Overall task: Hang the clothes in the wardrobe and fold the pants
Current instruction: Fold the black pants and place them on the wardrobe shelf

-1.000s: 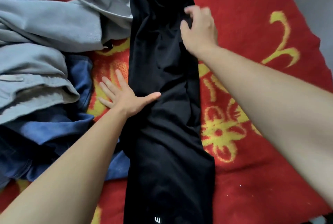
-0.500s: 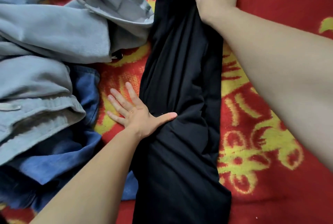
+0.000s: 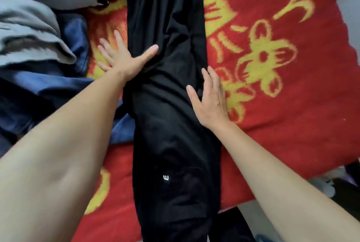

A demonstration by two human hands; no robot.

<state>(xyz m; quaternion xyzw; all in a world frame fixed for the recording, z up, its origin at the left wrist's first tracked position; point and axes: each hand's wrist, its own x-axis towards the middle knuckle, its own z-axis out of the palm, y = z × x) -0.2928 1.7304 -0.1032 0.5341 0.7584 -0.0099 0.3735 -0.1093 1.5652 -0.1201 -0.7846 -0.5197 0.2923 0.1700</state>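
red and yellow flowered blanket (image 3: 292, 105), black pants (image 3: 171, 124) lengthwise on it, grey and blue clothes (image 3: 39, 46) heaped at left

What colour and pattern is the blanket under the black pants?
Red blanket with yellow flower motifs, seen in the head view.

Small white mark, like "E" turned on its side, on black pants (image 3: 171, 124); nothing else readable.

right hand (image 3: 211, 98) now pulled back from the far end of the pants (image 3: 167, 89), flat on their right edge mid-length, roughly level with the left hand (image 3: 121, 57)
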